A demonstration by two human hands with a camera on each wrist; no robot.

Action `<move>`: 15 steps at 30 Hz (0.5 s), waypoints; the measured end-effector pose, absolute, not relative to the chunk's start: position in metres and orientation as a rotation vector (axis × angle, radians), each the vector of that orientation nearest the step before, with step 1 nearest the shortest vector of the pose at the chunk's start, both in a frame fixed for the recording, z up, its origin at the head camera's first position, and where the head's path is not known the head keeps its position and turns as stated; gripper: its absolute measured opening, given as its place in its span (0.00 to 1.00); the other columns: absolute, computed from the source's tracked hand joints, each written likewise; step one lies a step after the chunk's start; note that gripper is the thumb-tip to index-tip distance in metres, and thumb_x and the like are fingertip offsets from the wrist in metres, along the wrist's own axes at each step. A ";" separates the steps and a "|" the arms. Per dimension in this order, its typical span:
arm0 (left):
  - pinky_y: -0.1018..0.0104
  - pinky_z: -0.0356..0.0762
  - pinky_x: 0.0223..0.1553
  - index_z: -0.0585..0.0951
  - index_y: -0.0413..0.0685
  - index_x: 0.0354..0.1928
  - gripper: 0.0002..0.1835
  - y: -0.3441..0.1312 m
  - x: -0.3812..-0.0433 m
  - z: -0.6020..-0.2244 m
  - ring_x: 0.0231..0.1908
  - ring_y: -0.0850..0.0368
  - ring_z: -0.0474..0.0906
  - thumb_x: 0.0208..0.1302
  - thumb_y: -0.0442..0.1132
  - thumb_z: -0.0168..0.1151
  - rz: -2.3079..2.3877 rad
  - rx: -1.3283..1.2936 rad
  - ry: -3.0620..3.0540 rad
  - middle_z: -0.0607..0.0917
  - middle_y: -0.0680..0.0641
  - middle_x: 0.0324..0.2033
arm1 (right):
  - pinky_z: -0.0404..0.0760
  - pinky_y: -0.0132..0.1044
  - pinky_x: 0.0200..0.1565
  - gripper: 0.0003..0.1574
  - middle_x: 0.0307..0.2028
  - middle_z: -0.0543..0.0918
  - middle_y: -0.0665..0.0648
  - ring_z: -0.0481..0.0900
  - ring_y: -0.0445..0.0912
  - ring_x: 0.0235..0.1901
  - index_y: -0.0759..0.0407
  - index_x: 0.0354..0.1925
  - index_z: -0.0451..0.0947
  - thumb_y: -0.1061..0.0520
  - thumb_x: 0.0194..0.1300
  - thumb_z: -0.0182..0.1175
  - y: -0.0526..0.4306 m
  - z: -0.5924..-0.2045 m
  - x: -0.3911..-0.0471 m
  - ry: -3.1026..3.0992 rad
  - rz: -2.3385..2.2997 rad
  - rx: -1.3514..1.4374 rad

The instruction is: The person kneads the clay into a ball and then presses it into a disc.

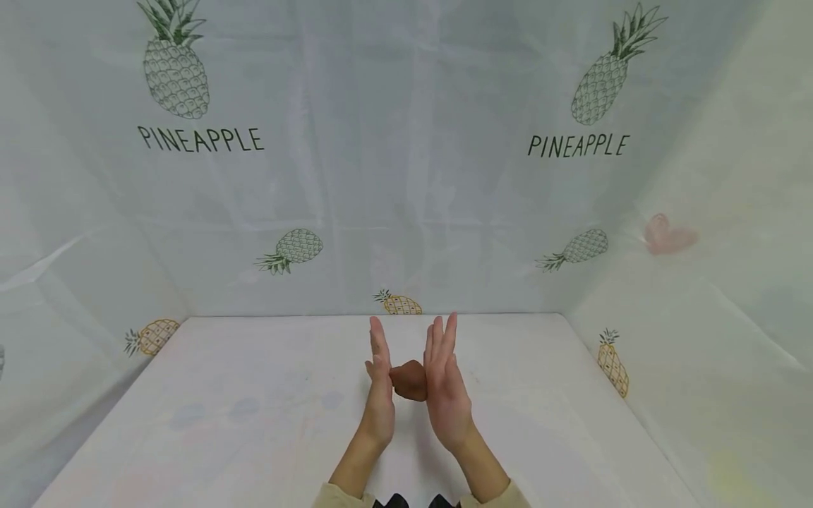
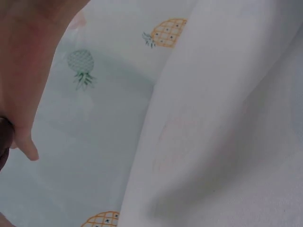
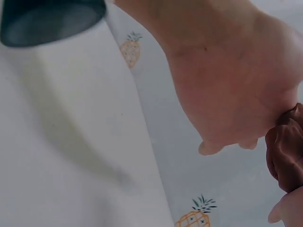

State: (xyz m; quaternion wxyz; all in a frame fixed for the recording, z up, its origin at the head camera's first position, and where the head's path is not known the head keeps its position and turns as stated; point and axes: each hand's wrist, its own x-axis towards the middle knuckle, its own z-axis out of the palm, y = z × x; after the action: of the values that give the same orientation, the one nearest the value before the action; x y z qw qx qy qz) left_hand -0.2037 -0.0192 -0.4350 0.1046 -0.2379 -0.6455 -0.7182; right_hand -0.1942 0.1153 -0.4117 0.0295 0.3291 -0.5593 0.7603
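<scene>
A brown lump of clay (image 1: 409, 381) is held between two upright palms in the head view. My left hand (image 1: 381, 395) touches its left side with the fingers straight. On the other side my right hand (image 1: 447, 395) presses against it, its fingers straight and pointing up and away. Seen from the right wrist, the clay (image 3: 286, 151) has a folded, uneven surface beside the right palm (image 3: 232, 94). The left wrist view catches only a dark edge of the clay (image 2: 4, 139) next to a hand (image 2: 23, 80).
Below the hands lies a white tabletop (image 1: 254, 409). A pale curtain (image 1: 406, 176) printed with pineapples hangs behind and along both sides. A dark, blurred rounded object (image 3: 52, 23) fills the top left corner of the right wrist view.
</scene>
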 end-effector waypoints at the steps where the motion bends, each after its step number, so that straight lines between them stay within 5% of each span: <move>1: 0.30 0.09 0.72 0.27 0.73 0.84 0.32 -0.018 -0.202 -0.434 0.81 0.58 0.13 0.83 0.61 0.10 -2.134 -0.707 -1.918 0.24 0.67 0.82 | 0.11 0.65 0.73 0.36 0.82 0.14 0.47 0.11 0.52 0.81 0.32 0.81 0.09 0.43 0.84 0.11 0.117 -0.410 -0.196 -1.720 2.325 1.010; 5: 0.29 0.16 0.74 0.28 0.77 0.83 0.32 -0.012 -0.193 -0.429 0.80 0.66 0.16 0.81 0.63 0.07 -2.225 -0.793 -1.903 0.25 0.69 0.81 | 0.11 0.65 0.73 0.37 0.83 0.16 0.45 0.12 0.52 0.81 0.33 0.81 0.11 0.43 0.84 0.14 0.120 -0.405 -0.203 -1.714 2.235 1.001; 7: 0.38 0.34 0.78 0.27 0.72 0.83 0.32 -0.008 -0.188 -0.426 0.80 0.63 0.43 0.82 0.60 0.06 -2.231 -0.893 -1.868 0.50 0.53 0.84 | 0.13 0.63 0.74 0.37 0.83 0.17 0.44 0.12 0.51 0.81 0.32 0.81 0.12 0.44 0.85 0.15 0.122 -0.404 -0.206 -1.724 2.195 1.007; 8: 0.43 0.40 0.77 0.26 0.71 0.83 0.31 -0.006 -0.185 -0.424 0.73 0.63 0.55 0.82 0.59 0.05 -2.237 -0.938 -1.851 0.54 0.51 0.82 | 0.25 0.59 0.78 0.37 0.83 0.17 0.44 0.14 0.51 0.82 0.31 0.81 0.12 0.43 0.85 0.14 0.122 -0.404 -0.207 -1.745 2.167 1.003; 9: 0.46 0.40 0.75 0.25 0.70 0.83 0.31 -0.005 -0.182 -0.423 0.71 0.63 0.56 0.82 0.59 0.05 -2.244 -0.981 -1.835 0.54 0.50 0.82 | 0.28 0.57 0.77 0.37 0.83 0.16 0.44 0.16 0.49 0.82 0.29 0.81 0.12 0.43 0.84 0.14 0.122 -0.404 -0.208 -1.752 2.164 1.013; 11: 0.48 0.40 0.74 0.24 0.69 0.83 0.31 -0.003 -0.179 -0.420 0.71 0.64 0.57 0.82 0.57 0.05 -2.236 -1.023 -1.815 0.53 0.48 0.82 | 0.33 0.53 0.74 0.37 0.83 0.15 0.44 0.18 0.46 0.82 0.28 0.80 0.11 0.43 0.84 0.13 0.122 -0.406 -0.208 -1.769 2.175 1.041; 12: 0.47 0.40 0.74 0.24 0.69 0.83 0.31 -0.003 -0.178 -0.418 0.71 0.63 0.57 0.82 0.57 0.05 -2.220 -1.017 -1.815 0.53 0.49 0.82 | 0.36 0.53 0.72 0.36 0.83 0.15 0.45 0.29 0.45 0.82 0.26 0.80 0.10 0.43 0.84 0.13 0.122 -0.407 -0.208 -1.784 2.183 1.051; 13: 0.42 0.31 0.77 0.24 0.71 0.83 0.31 -0.004 -0.178 -0.417 0.79 0.67 0.44 0.82 0.58 0.06 -2.217 -0.995 -1.812 0.38 0.58 0.86 | 0.36 0.54 0.73 0.36 0.82 0.14 0.48 0.29 0.44 0.82 0.26 0.80 0.10 0.43 0.84 0.13 0.121 -0.408 -0.208 -1.797 2.190 1.081; 14: 0.38 0.21 0.76 0.25 0.71 0.83 0.31 -0.005 -0.179 -0.416 0.82 0.68 0.29 0.83 0.58 0.07 -2.210 -0.968 -1.804 0.26 0.64 0.84 | 0.35 0.55 0.74 0.36 0.86 0.26 0.56 0.29 0.45 0.82 0.28 0.80 0.09 0.43 0.84 0.12 0.120 -0.410 -0.208 -1.802 2.182 1.115; 15: 0.34 0.15 0.75 0.25 0.72 0.83 0.32 -0.008 -0.180 -0.414 0.81 0.68 0.18 0.83 0.59 0.08 -2.200 -0.936 -1.798 0.23 0.66 0.82 | 0.23 0.61 0.75 0.36 0.85 0.38 0.66 0.26 0.46 0.83 0.29 0.80 0.09 0.42 0.85 0.12 0.119 -0.411 -0.207 -1.792 2.196 1.152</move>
State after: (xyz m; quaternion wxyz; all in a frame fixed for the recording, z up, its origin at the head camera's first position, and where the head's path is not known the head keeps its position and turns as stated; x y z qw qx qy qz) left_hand -0.1800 -0.0076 -0.4144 0.0748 -0.3119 -0.5994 -0.7334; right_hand -0.2070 0.1187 -0.4112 0.0409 0.3761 -0.5853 0.7172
